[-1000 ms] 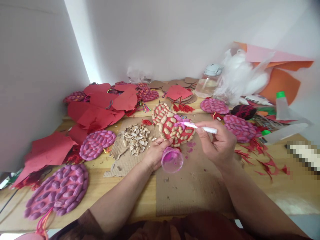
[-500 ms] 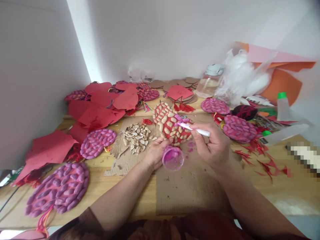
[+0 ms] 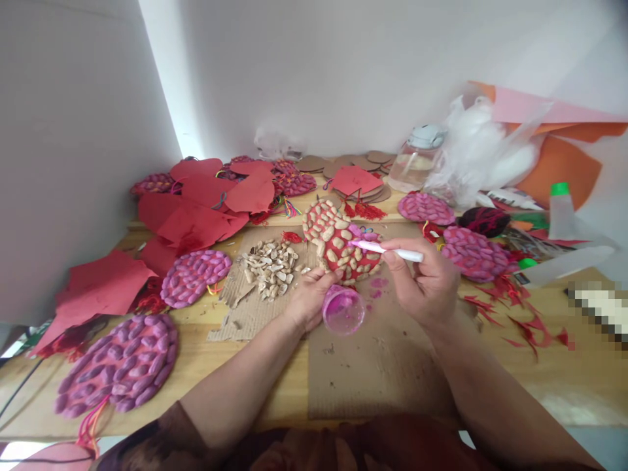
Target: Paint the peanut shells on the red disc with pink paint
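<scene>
My right hand (image 3: pixel 428 281) pinches a white-handled paintbrush (image 3: pixel 400 253), its pink tip touching peanuts on a red gourd-shaped craft piece (image 3: pixel 343 245). Most of that piece's peanut shells are plain tan; some at its upper right edge are pink. At the lower edge of the piece, my left hand (image 3: pixel 314 297) is closed, thumb against it, and also grips a clear plastic cup (image 3: pixel 345 313) of pink paint, tilted with its opening toward me. The fingers behind the cup are hidden. Pink smears mark the cardboard (image 3: pixel 373 373) beneath.
Broken peanut shells (image 3: pixel 269 268) lie left of my hands. Purple-pink painted peanut pieces (image 3: pixel 122 363) rest on both sides. Red paper shapes (image 3: pixel 196 216) are piled at the back left. A water jar (image 3: pixel 415 163), plastic bags (image 3: pixel 483 147) and a green-capped bottle (image 3: pixel 560 212) stand at right.
The whole view has shifted slightly. The brush lies flatter, its handle and my right hand a little farther right, with the tip still on the peanuts. My left hand keeps its hold.
</scene>
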Demonstrator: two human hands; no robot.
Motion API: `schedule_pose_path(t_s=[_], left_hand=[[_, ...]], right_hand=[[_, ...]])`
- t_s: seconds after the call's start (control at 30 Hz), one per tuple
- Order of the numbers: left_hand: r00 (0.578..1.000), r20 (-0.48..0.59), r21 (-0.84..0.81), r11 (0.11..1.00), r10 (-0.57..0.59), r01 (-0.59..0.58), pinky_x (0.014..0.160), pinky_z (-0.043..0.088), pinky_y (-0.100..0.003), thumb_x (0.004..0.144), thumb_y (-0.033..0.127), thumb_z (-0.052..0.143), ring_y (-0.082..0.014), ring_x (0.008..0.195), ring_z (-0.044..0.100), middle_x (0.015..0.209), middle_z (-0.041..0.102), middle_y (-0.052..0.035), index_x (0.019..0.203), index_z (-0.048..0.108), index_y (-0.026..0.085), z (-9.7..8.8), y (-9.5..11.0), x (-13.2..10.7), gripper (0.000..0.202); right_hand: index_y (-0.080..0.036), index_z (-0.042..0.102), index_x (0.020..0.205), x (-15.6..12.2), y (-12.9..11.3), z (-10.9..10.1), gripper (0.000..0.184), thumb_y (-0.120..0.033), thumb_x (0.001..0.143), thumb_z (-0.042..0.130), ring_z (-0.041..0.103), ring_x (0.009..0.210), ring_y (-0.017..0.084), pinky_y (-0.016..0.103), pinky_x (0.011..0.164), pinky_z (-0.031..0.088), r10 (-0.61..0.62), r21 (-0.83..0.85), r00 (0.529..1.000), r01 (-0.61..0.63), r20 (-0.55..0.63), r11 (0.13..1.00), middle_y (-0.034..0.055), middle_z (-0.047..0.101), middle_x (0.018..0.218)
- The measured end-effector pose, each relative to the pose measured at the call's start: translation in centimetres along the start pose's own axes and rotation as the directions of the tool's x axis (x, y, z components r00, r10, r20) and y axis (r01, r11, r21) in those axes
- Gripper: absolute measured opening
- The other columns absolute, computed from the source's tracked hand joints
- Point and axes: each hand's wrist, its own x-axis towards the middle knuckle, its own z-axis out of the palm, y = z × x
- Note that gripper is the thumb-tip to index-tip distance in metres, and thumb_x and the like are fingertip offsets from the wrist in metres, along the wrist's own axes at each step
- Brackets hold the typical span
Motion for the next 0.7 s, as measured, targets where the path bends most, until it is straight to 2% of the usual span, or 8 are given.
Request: schedule_pose_path(t_s=[0.1,0.27,0.4,0.5,0.6,0.7], left_hand=[[1.0,0.012,0.009,1.0,0.01,-0.01,0.059,0.057,-0.027,0.055,0.04,0.103,-0.0167,0.058,0.071,0.075,0.078,-0.0048,0.09,0.074,0.016,-0.1,-0.1,0.0,0.051],[1.0,0.012,0.019,1.0,0.012,-0.012,0.059,0.057,-0.028,0.058,0.041,0.101,-0.0178,0.059,0.071,0.073,0.077,-0.0053,0.09,0.075,0.016,-0.2,-0.2,0.1,0.048],[1.0,0.004,0.015,1.0,0.005,-0.005,0.058,0.057,-0.028,0.056,0.039,0.102,-0.0181,0.058,0.071,0.073,0.077,-0.0051,0.087,0.074,0.016,-0.2,-0.2,0.2,0.048],[1.0,0.009,0.0,1.0,-0.005,0.005,0.056,0.057,-0.028,0.055,0.039,0.102,-0.0183,0.056,0.07,0.074,0.077,-0.0053,0.091,0.073,0.016,-0.2,-0.2,0.2,0.051],[1.0,-0.022,-0.009,1.0,0.005,-0.005,0.055,0.056,-0.028,0.057,0.038,0.102,-0.0182,0.055,0.07,0.071,0.075,-0.0038,0.088,0.069,0.017,-0.4,-0.2,0.4,0.05],[0.999,-0.045,-0.045,0.999,0.008,-0.01,0.057,0.057,-0.03,0.057,0.036,0.102,-0.0195,0.058,0.071,0.069,0.073,-0.0034,0.08,0.063,0.018,-0.5,0.0,0.6,0.049]], right_hand=[[-0.024,0.074,0.109,0.1,-0.1,0.1,0.014,-0.018,0.097,0.069,0.074,0.085,0.016,0.03,0.078,0.058,-0.016,-0.006,1.0,0.016,0.011,1.0,0.0018,0.08,0.099],[-0.024,0.075,0.107,0.3,0.3,-0.2,0.012,-0.02,0.097,0.069,0.075,0.091,0.02,0.036,0.086,0.058,0.007,-0.06,0.999,-0.009,-0.033,0.998,0.0035,0.081,0.101],[-0.024,0.075,0.108,0.3,0.3,-0.3,0.012,-0.021,0.098,0.069,0.074,0.086,0.018,0.034,0.081,0.057,0.011,-0.029,1.0,-0.011,-0.002,1.0,0.0025,0.08,0.098],[-0.024,0.074,0.109,0.3,0.3,-0.2,0.013,-0.021,0.097,0.069,0.073,0.087,0.019,0.035,0.082,0.057,-0.009,-0.055,0.999,0.011,0.031,0.998,0.0024,0.079,0.098],[-0.025,0.074,0.108,0.5,0.3,-0.6,0.013,-0.021,0.096,0.07,0.073,0.091,0.021,0.038,0.087,0.056,-0.049,-0.115,0.999,0.051,0.017,0.992,0.0034,0.078,0.1],[-0.025,0.074,0.107,0.4,-0.1,-1.3,0.012,-0.023,0.096,0.07,0.07,0.084,0.019,0.036,0.081,0.055,-0.029,-0.022,0.999,0.028,-0.025,0.999,0.0029,0.076,0.097]])
